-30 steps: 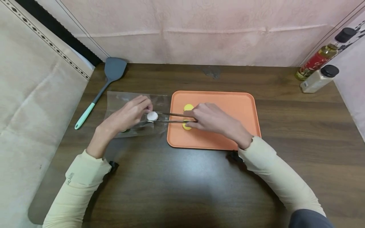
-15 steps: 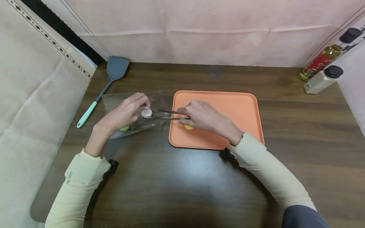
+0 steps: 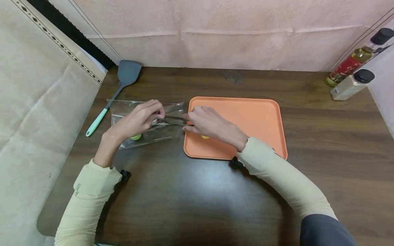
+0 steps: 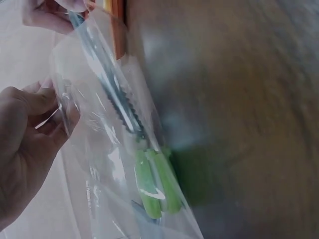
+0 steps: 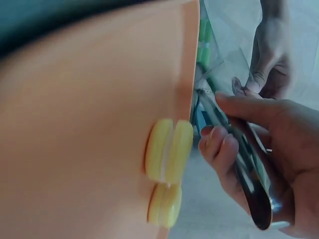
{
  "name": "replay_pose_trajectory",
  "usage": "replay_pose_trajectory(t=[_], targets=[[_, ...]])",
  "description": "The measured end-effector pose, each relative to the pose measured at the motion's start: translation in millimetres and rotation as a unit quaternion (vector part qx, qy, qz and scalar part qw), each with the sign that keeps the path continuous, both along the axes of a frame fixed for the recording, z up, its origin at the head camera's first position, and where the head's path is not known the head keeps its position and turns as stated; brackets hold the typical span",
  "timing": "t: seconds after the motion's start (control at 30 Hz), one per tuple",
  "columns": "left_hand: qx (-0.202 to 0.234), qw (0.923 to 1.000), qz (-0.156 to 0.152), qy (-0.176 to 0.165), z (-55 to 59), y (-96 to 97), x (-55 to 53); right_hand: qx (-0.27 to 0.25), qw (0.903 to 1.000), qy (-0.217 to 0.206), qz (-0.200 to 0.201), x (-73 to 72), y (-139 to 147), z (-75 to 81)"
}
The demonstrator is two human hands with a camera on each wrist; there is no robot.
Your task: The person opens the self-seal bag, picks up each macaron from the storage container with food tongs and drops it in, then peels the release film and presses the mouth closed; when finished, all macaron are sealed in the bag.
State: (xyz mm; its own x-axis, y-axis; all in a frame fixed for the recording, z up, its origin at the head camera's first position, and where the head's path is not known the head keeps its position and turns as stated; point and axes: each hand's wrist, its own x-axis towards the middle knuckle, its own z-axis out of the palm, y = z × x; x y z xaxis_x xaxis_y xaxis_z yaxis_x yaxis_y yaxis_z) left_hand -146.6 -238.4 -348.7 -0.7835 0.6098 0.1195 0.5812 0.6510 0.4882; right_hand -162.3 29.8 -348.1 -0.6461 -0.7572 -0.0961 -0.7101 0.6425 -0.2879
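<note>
My left hand [image 3: 140,116] pinches the edge of a clear plastic bag [image 3: 166,135], holding its mouth apart from the table. In my right hand [image 3: 209,124] are metal tongs [image 5: 251,186], their serrated ends inside the bag in the left wrist view. A whitish macaron [image 4: 133,143] shows blurred through the film at the tongs' tips; the left hand hides it in the head view. Right by it in the bag lies a green macaron [image 4: 154,181]. Two yellow macarons, one larger in view [image 5: 169,152], sit on the orange tray [image 3: 246,109] beneath the right hand.
A grey spatula [image 3: 127,72] with a mint handle lies at the left, its handle beside the bag. At the far right stand an oil bottle [image 3: 347,68] with a red label and a black-capped jar [image 3: 349,87]. A pale cloth [image 3: 231,34] hangs behind the table.
My right hand has moved left, carrying the white macaron in the tongs into the bag behind my left hand. The left hand keeps its grip on the bag.
</note>
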Motion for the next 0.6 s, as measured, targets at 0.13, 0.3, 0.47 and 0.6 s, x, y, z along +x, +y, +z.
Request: replay_pose_trajectory(t=[0.13, 0.3, 0.47, 0.6], targets=[[0.003, 0.9999, -0.001, -0.012, -1.0, -0.7, -1.1, 0.006, 1.0, -0.003, -0.006, -0.8, -4.7, -2.4], [-0.003, 0.9996, 0.003, -0.027, -2.9, -1.3, -1.3, -0.001, 0.9994, -0.034, -0.012, -0.2, -2.8, -2.8], [-0.006, 0.9999, 0.006, -0.015, -2.5, -1.9, -1.7, -0.061, 0.9962, -0.062, -0.008, 6.9, 28.5, 4.4], [-0.001, 0.9999, 0.002, -0.01, 1.1, -1.0, -5.9, -0.1, 0.9932, -0.058, -0.017, 21.9, 81.7, 17.2]])
